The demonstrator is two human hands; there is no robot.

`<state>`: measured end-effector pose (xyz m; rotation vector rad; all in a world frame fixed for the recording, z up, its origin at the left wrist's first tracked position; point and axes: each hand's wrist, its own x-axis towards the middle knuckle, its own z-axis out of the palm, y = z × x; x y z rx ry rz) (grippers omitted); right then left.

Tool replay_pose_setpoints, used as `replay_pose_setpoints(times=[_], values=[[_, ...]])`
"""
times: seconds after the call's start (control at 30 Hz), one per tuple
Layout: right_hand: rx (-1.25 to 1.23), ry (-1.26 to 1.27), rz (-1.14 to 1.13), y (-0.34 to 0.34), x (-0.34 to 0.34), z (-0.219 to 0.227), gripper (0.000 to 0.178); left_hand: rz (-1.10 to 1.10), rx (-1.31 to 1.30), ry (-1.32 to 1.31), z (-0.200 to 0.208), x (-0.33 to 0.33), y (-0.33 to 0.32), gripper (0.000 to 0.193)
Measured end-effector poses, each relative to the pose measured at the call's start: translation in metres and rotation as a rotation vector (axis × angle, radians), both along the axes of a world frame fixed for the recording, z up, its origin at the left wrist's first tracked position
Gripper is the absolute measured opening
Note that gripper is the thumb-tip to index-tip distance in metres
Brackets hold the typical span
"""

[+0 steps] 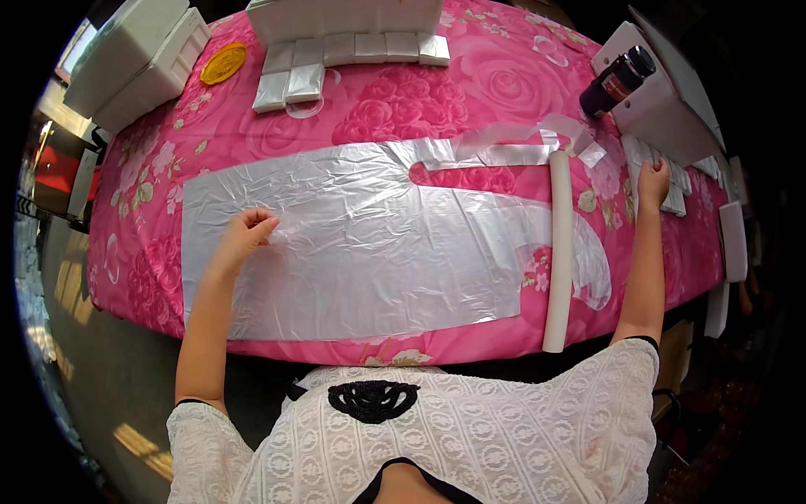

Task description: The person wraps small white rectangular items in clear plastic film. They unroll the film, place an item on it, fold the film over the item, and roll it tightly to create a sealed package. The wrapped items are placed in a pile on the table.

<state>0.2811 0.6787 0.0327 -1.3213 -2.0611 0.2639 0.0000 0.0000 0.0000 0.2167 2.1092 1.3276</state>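
A thin, translucent white plastic apron (353, 244) lies spread and creased across the table, its wide end at the left. A rounded slot opens toward the right between its strips. Over its left part, my left hand (248, 235) is closed in a pinch, fingertips close to the film; what they hold is too fine to make out. My right hand (653, 182) reaches to the far right, fingers curled at a row of flat white packets (674, 200). Its grip is partly hidden. A white tube (560, 252) lies across the apron's strips, pointing away from me.
Folded white packets (338, 49) line up in front of a white box (344, 18) at the back. Foam boxes (138, 63) stand at the far left, near a yellow dish (223, 64). A dark bottle (617, 81) stands by a white carton (663, 105). Pink flowered cloth (504, 80) covers the table.
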Motion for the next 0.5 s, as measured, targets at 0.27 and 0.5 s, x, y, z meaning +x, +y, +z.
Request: replay_pose_setpoints(times=[0.27, 0.5], values=[[-0.205, -0.491, 0.474, -0.267, 0.043, -0.012, 0.078, 0.205, -0.1, 0.011, -0.002, -0.008, -0.085, 0.012], [-0.457, -0.118, 0.303, -0.274, 0.085, -0.005, 0.071, 0.226, -0.167, 0.011, -0.005, -0.009, -0.112, 0.012]])
